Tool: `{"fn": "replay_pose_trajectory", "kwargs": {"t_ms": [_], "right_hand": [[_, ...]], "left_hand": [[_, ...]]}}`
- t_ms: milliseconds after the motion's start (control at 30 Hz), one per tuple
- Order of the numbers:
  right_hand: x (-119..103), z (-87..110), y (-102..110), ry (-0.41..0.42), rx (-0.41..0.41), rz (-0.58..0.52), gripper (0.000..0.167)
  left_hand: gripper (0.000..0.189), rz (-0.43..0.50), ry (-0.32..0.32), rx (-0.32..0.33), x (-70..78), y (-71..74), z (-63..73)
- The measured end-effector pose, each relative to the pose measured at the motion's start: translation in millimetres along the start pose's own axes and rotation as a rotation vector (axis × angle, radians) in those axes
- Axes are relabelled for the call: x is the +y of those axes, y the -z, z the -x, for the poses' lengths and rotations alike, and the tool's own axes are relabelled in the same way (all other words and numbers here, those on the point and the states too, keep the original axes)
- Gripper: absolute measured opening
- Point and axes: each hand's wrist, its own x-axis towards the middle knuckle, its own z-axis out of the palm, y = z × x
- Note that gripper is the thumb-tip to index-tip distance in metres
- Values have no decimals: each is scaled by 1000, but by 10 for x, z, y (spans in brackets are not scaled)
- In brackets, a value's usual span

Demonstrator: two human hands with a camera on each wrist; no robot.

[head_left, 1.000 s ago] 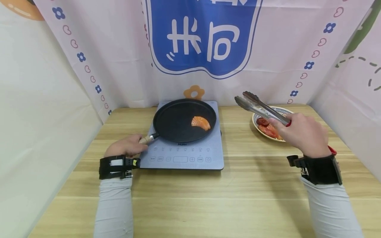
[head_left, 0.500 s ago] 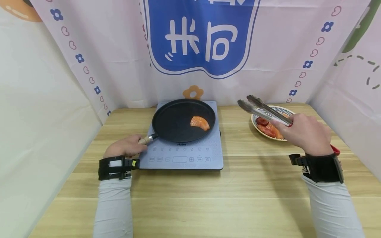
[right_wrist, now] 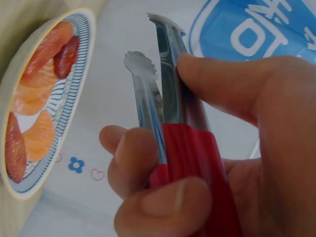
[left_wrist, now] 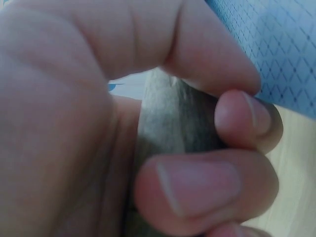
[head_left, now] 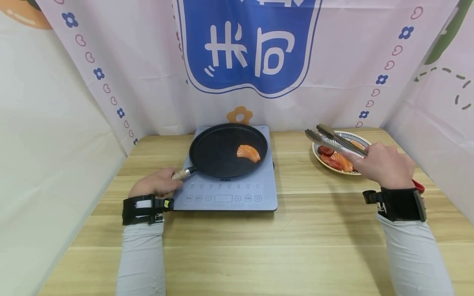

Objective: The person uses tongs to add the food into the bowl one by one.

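Observation:
My left hand (head_left: 157,181) grips the wooden handle (left_wrist: 173,116) of a black frying pan (head_left: 218,152), its fingers curled round it in the left wrist view. The pan sits on a grey induction cooktop (head_left: 226,199). One orange slice of salmon (head_left: 248,153) lies at the right of the pan. With my right hand (head_left: 386,166) I hold metal tongs (right_wrist: 170,69) by their red grips, thumb on one arm. The tongs' tips stand apart with nothing between them, over the left rim of a patterned plate (right_wrist: 74,94). Salmon slices (right_wrist: 39,136) and red sausage pieces (right_wrist: 66,57) lie on that plate.
A wooden table (head_left: 237,255) carries everything. Behind it hangs a white cloth (head_left: 155,82) with a blue emblem, and pale cloth sides rise at left and right. The cooktop's control keys face the near edge.
My right hand and the tongs have moved right and the tips have come lower, from left of the plate to over its edge. The left hand, pan and salmon stay put.

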Motion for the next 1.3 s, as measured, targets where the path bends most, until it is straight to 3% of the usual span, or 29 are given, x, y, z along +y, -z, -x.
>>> {"fn": "replay_pose_trajectory", "kwargs": {"t_ms": [533, 1300], "right_hand": [[150, -53, -41, -69, -56, 21, 84], [236, -112, -92, -103, -120, 59, 88]], "left_hand": [[25, 9, -13, -10, 25, -1, -18], [29, 8, 10, -12, 11, 0, -15]]}}
